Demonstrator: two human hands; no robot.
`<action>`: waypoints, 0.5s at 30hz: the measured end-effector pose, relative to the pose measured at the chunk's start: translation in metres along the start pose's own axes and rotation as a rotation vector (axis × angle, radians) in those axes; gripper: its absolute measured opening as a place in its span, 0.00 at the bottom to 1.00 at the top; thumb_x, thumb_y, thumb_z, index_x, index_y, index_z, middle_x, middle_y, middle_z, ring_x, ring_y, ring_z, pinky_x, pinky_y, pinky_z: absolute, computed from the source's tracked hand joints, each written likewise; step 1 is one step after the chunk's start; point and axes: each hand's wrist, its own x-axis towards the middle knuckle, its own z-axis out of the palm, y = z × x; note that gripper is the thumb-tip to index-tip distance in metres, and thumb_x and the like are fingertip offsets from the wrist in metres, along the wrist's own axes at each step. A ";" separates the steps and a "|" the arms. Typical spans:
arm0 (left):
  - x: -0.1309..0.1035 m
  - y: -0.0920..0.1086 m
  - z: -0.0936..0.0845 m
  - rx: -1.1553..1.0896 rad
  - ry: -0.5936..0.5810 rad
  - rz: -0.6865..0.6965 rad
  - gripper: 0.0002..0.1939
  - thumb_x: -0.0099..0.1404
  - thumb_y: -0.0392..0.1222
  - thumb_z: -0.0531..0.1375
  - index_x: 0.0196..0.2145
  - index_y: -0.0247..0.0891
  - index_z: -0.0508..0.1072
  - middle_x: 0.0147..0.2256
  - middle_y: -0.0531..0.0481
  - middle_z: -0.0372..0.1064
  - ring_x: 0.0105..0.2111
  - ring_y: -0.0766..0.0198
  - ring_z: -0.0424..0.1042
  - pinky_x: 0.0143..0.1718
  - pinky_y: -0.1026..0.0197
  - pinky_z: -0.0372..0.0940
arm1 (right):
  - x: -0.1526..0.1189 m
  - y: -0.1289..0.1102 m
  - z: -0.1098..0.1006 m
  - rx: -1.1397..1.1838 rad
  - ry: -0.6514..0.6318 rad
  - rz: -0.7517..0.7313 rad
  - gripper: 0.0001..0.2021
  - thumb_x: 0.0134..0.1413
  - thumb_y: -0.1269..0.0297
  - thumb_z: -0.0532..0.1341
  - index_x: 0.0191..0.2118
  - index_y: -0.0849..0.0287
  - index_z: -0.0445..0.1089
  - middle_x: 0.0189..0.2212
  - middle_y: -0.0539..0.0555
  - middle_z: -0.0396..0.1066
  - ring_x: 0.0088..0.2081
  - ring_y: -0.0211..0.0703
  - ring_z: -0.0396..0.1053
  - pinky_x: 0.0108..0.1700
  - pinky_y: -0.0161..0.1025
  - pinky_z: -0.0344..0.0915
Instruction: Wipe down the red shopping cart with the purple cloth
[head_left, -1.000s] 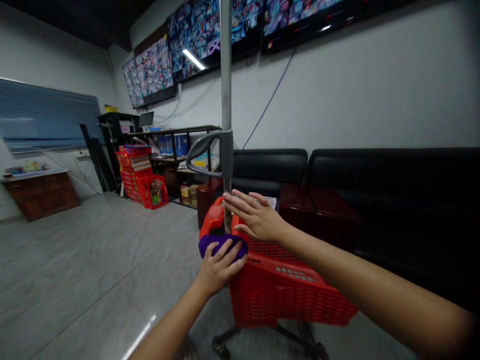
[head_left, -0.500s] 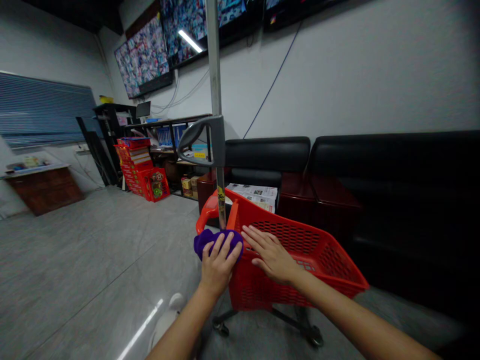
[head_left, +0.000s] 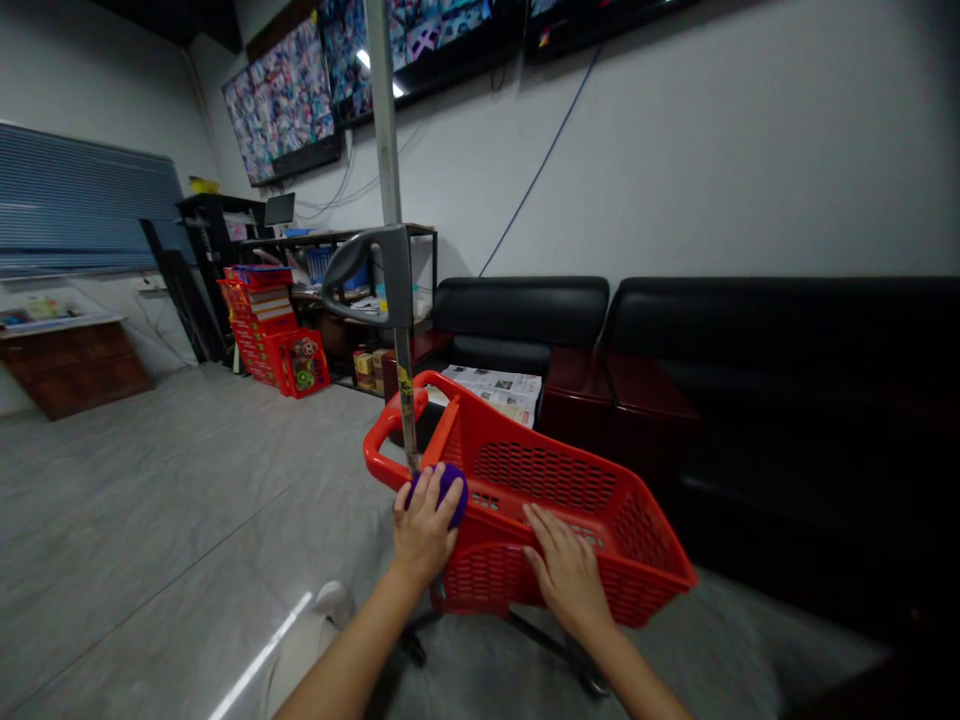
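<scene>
A small red plastic shopping cart [head_left: 570, 460] stands before me, its looped handle on the left. My left hand [head_left: 424, 525] presses a bunched purple cloth [head_left: 454, 492] onto the near corner of the cart, just below the handle. Much of that cloth is hidden under my palm and fingers. My right hand [head_left: 566, 570] lies over the cart's near rim, its fingers stretched out and holding nothing. A metal pole [head_left: 386, 140] with a grey loop grip [head_left: 375, 278] rises at the handle end.
Behind the cart are black sofas [head_left: 525, 310] with dark red armrests, and newspapers [head_left: 499, 390] lie on a seat there. Red boxes [head_left: 262, 335] are stacked by a shelf on the left. Screens [head_left: 285, 100] hang on the wall. A white shoe [head_left: 330, 605] shows on the grey floor.
My right hand has moved from beside the cloth along the rim, away from my left hand. Less of the cloth shows now. The cart and pole appear further left in view.
</scene>
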 end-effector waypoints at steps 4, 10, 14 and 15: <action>0.003 0.021 0.014 -0.037 -0.052 -0.036 0.25 0.64 0.47 0.60 0.59 0.52 0.67 0.61 0.48 0.64 0.60 0.52 0.61 0.62 0.47 0.48 | -0.006 -0.016 0.006 0.019 0.046 0.124 0.26 0.68 0.54 0.44 0.68 0.49 0.51 0.63 0.54 0.62 0.61 0.47 0.58 0.60 0.49 0.51; 0.020 0.025 0.007 -0.037 -0.126 -0.083 0.24 0.65 0.43 0.59 0.59 0.49 0.66 0.58 0.46 0.68 0.60 0.54 0.62 0.64 0.46 0.47 | -0.005 -0.025 0.006 0.043 0.050 0.146 0.25 0.68 0.53 0.42 0.66 0.51 0.56 0.62 0.55 0.63 0.61 0.47 0.57 0.61 0.49 0.49; 0.026 0.028 0.017 -0.001 -0.072 -0.172 0.21 0.66 0.46 0.57 0.56 0.44 0.69 0.55 0.44 0.70 0.59 0.53 0.62 0.65 0.47 0.47 | 0.001 -0.037 0.007 0.024 0.025 0.203 0.27 0.68 0.50 0.42 0.65 0.51 0.58 0.64 0.55 0.60 0.61 0.49 0.56 0.61 0.51 0.48; 0.027 0.030 0.021 0.001 -0.079 -0.166 0.21 0.66 0.47 0.57 0.55 0.43 0.70 0.54 0.44 0.70 0.58 0.52 0.63 0.64 0.47 0.48 | 0.005 -0.040 0.008 0.020 0.013 0.218 0.27 0.67 0.50 0.42 0.65 0.52 0.58 0.64 0.55 0.59 0.61 0.50 0.55 0.61 0.51 0.48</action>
